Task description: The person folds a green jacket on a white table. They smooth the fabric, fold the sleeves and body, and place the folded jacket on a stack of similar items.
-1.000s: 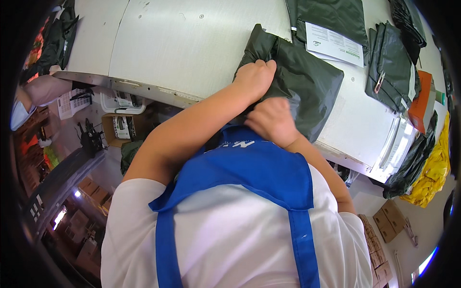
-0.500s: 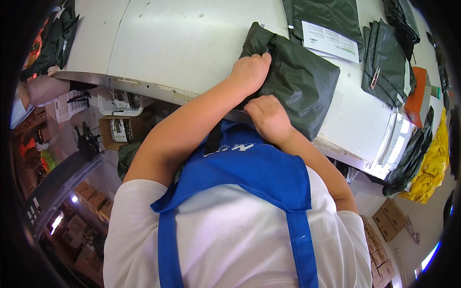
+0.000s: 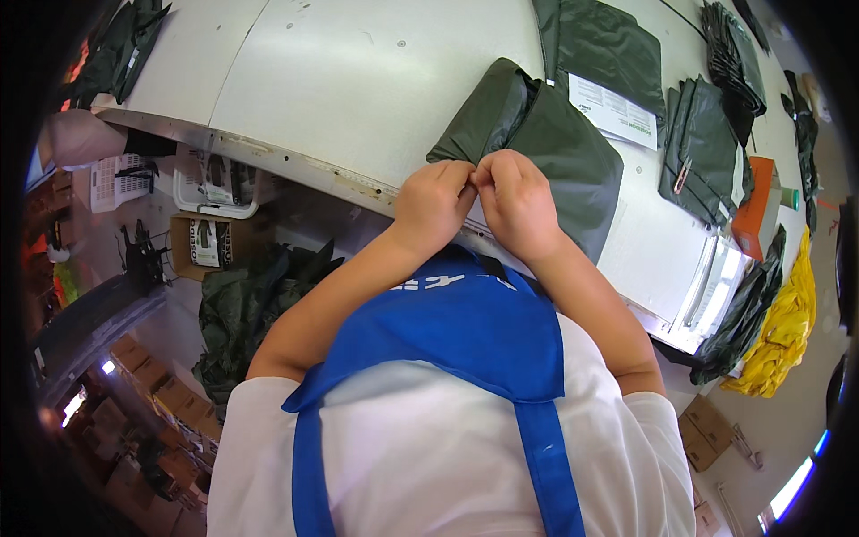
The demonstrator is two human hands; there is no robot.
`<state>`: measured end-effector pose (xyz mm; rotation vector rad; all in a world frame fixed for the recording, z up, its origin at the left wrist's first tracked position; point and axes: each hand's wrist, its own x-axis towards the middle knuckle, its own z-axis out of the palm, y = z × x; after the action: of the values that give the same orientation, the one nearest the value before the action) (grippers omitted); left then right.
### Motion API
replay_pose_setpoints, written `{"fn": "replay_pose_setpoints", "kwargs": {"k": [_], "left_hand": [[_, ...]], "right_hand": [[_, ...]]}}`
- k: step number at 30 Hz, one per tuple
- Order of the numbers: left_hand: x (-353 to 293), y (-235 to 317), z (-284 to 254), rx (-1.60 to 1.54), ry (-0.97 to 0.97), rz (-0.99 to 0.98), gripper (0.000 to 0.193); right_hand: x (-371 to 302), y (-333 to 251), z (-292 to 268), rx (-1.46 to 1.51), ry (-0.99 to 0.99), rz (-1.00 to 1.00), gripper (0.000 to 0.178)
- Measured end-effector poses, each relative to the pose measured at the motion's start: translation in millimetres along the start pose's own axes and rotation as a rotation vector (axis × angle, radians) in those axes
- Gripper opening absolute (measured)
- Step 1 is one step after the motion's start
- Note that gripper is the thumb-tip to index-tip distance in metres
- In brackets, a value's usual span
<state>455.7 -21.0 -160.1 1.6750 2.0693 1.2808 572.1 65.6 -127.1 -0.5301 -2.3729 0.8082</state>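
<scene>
A folded piece of dark green coated fabric point(image 3: 569, 166) lies at the near edge of the white worktable point(image 3: 335, 76), its left part folded over in a flap. My left hand point(image 3: 436, 206) and my right hand point(image 3: 519, 204) meet at its near left edge, thumbs and fingertips pinched together. Both hands are closed on the edge of the fabric, though the exact bit between the fingertips is hidden. Just beyond lies another folded dark green piece point(image 3: 613, 54), with a white printed card point(image 3: 613, 109) on it.
Farther right are a folded dark garment point(image 3: 704, 148), an orange box point(image 3: 753, 208) and yellow fabric point(image 3: 787, 318) hanging off the table. Below the table's left side are a white bin point(image 3: 215, 188), a cardboard box point(image 3: 192, 246) and crumpled dark green fabric point(image 3: 242, 313). Another person's arm point(image 3: 85, 139) shows at far left.
My left hand has come down from the fabric's flap toward me, and my right hand has moved slightly, so their fingertips now meet. The flap has been laid over, and the view has shifted a little.
</scene>
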Motion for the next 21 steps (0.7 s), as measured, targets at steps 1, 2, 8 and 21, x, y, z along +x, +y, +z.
{"fn": "replay_pose_setpoints", "kwargs": {"k": [1, 2, 8, 21], "left_hand": [[-1, -3, 3, -0.022, -0.013, -0.030, 0.012], [0, -3, 2, -0.042, -0.013, -0.048, 0.011], [0, 1, -6, 0.023, -0.044, -0.081, 0.011], [-108, -44, -19, 0.057, -0.343, -0.204, 0.012]], "right_hand": [[3, 0, 0, -0.013, -0.010, -0.016, 0.014], [5, 1, 0, -0.026, -0.023, -0.027, 0.014], [23, 17, -3, -0.060, -0.017, -0.010, 0.015], [25, 71, 39, -0.074, -0.062, 0.190, 0.014]]}}
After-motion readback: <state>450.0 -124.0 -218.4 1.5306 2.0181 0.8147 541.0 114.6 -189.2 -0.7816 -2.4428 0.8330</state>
